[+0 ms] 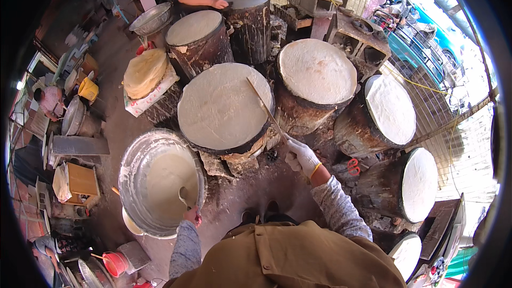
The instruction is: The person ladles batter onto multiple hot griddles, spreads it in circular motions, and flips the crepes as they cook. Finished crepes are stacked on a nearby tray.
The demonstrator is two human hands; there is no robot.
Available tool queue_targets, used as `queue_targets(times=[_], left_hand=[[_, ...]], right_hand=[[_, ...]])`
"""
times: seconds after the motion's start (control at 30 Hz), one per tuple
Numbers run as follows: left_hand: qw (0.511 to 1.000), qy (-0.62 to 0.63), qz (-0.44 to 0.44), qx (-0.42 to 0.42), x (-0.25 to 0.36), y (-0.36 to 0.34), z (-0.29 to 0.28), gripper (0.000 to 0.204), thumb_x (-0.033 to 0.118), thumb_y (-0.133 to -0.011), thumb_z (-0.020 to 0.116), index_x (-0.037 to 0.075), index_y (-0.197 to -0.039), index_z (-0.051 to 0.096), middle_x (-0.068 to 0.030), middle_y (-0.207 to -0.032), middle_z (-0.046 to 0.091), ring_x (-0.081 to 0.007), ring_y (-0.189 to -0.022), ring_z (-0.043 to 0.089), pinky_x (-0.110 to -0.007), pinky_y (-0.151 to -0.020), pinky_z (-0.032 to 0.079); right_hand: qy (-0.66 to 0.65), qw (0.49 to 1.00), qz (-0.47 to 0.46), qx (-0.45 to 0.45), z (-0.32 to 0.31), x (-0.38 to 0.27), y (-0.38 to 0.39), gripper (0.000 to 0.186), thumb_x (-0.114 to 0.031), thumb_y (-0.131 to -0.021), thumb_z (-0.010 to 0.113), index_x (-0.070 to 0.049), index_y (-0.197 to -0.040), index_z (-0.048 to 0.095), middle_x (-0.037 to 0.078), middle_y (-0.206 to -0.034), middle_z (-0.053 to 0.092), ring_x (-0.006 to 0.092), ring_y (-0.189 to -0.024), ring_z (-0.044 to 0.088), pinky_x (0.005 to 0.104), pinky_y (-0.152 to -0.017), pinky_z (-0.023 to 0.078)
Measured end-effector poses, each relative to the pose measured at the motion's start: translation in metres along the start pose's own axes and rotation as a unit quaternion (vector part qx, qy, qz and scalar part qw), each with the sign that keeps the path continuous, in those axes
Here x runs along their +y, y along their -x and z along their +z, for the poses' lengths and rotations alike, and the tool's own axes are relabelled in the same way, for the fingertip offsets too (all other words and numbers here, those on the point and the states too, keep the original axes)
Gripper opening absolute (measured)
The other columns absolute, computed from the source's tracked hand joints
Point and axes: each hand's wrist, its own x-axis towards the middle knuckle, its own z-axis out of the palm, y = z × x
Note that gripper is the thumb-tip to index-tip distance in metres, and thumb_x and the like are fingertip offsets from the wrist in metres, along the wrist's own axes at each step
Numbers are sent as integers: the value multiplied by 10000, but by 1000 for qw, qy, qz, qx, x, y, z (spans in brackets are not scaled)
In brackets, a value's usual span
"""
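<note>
My left hand is closed round the handle of a ladle, whose bowl sits at the batter's surface in a wide metal basin. Pale, creamy batter covers the bottom of that basin. In a white glove, my right hand grips one end of a long, thin wooden stick. The stick reaches over the nearest round drum griddle, which is coated with a smooth pale layer. Whether the stick's far end touches this layer, I cannot tell.
More drum stoves curve round to the right, topped with white sheets like this one. A stack of thin round flatbreads rests on a cloth-covered stand. Another person's hand is beside a far drum. Wire mesh borders the right side.
</note>
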Motion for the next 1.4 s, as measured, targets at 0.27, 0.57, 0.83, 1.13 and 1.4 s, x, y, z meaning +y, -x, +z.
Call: queue_targets(times=[0.27, 0.57, 0.83, 1.13, 1.4], left_hand=[[999, 12, -37, -14, 1, -11, 0, 351, 264, -865, 733, 113, -692, 467, 3, -496, 408, -117, -385, 425, -266, -312, 382], [991, -94, 90, 7, -17, -6, -2, 425, 410, -906, 624, 100, -649, 488, -55, -451, 438, -183, -307, 428, -341, -261, 334], [987, 29, 146, 52, -41, 18, -67, 483, 460, -931, 494, 72, -644, 518, -87, -459, 498, -222, -353, 497, -378, -325, 391], [871, -265, 352, 216, -51, 0, -191, 452, 355, -905, 477, -47, -1011, 652, -300, -1000, 650, -429, -970, 633, -510, -825, 506], [830, -351, 432, 17, -59, -16, -220, 499, 325, -978, 387, 75, -1404, 459, -122, -1452, 462, -264, -1361, 402, -362, -1142, 266]], right_hand=[[34, 998, 31, -40, 11, -5, -39, 483, -341, -1021, 461, -279, -1488, 359, -49, -644, 399, 69, -444, 312, 223, -396, 247], [-282, 889, 216, -288, 37, 50, -6, 238, -439, -998, 474, -214, -1068, 506, -59, -659, 362, 29, -443, 295, 179, -351, 228], [-67, 891, 307, -326, 196, 121, -48, 397, -287, -1004, 485, -193, -1384, 421, -19, -681, 434, 50, -438, 315, 196, -352, 261], [208, 830, 394, -335, 476, 344, -76, 50, -154, -969, 522, -141, -993, 564, -66, -624, 462, 30, -451, 402, 177, -363, 340], [130, 812, 515, -242, 620, 633, -139, 135, -63, -887, 499, -125, -771, 467, 22, -545, 452, 147, -403, 452, 274, -358, 409]])
